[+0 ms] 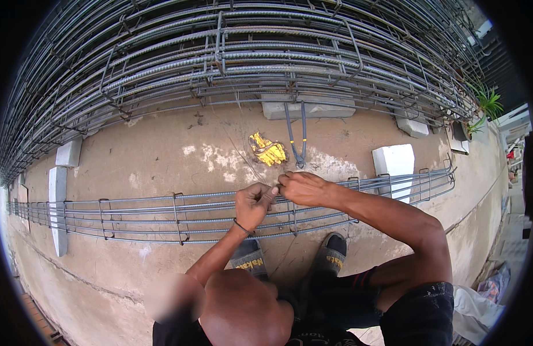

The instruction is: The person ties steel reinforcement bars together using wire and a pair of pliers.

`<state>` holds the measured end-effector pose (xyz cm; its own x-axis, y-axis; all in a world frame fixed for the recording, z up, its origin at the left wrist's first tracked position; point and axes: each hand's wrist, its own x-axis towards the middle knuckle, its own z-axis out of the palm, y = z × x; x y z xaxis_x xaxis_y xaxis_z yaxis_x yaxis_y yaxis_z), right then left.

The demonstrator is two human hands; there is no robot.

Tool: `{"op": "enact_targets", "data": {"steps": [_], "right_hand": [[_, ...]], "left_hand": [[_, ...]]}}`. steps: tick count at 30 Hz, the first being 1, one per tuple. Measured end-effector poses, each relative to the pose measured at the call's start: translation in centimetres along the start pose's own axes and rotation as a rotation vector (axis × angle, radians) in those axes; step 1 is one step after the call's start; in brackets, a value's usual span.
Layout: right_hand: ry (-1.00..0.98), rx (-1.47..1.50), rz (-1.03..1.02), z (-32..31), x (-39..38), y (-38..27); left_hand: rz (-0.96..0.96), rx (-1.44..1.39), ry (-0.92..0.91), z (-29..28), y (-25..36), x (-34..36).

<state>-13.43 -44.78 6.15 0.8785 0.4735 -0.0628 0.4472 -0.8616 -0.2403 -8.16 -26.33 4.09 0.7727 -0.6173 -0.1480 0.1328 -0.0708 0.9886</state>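
Note:
My left hand (pixel 254 203), a dark band at its wrist, is closed with thumb and fingertips pinched together. Touching it at the fingertips, my right hand (pixel 304 188) is closed too, fingers curled. Whatever they pinch is too small to make out. Both are at the far long bar of a narrow rebar cage (pixel 177 218), which runs left to right in front of my feet with stirrups spaced along it. Beyond my hands lie long-handled pincers (pixel 300 158), grey with yellow marks, and a crumpled pair of yellow gloves (pixel 267 150).
Stacked rebar cages (pixel 220 55) fill the far side, resting on concrete blocks (pixel 310 109). A white block (pixel 393 164) and a long pale block (pixel 57 213) sit under the narrow cage's ends. My sandalled feet (pixel 334 254) are just behind it. A green plant (pixel 487 101) grows at right.

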Motion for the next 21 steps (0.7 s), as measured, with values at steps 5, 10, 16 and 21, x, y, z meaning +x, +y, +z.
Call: {"op": "enact_targets", "data": {"steps": [5,10,16,21], "right_hand": [[0.334,0.36,0.36,1.0,-5.4,-0.5],[0.013,0.968,1.014,1.0,-2.6,4.2],[0.054,0.219,0.169,1.7,3.6,4.1],[0.138,0.131,-0.019,0.8,-2.2,0.3]], "left_hand": [[-0.183,-0.018,-0.196,3.9,1.4,1.7],[-0.087,0.228,-0.156,5.9,1.9,9.0],[-0.286,-0.152,0.314,1.8,-0.1,5.7],[-0.081,0.008,0.171,1.1,0.1,-3.4]]}}
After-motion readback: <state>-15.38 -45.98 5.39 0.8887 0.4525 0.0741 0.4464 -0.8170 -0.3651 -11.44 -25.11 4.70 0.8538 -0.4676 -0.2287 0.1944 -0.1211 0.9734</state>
